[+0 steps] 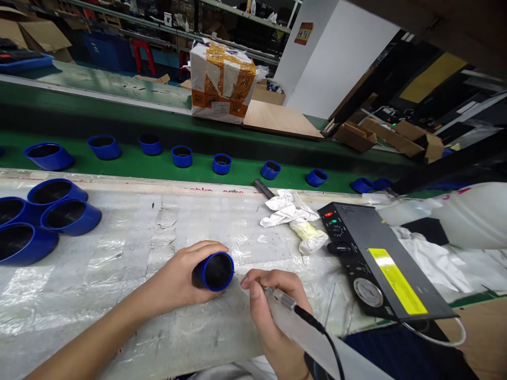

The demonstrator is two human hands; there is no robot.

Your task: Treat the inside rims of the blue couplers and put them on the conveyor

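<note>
My left hand (180, 277) is wrapped round a small blue cup-shaped part (214, 271), tipped on its side with its dark opening facing right. My right hand (269, 306) is closed round a translucent pen-like tool (295, 316) with a black cable, its tip close to the cup's rim. Both hands rest over a workbench covered in clear plastic film (119, 264).
Several larger blue cups (59, 211) stand at the left of the bench. More blue cups (182, 156) ride in a row on the green conveyor belt (119, 169) behind. A black control box (372, 258) and crumpled white cloth (293, 214) lie to the right. A taped carton (222, 82) stands beyond.
</note>
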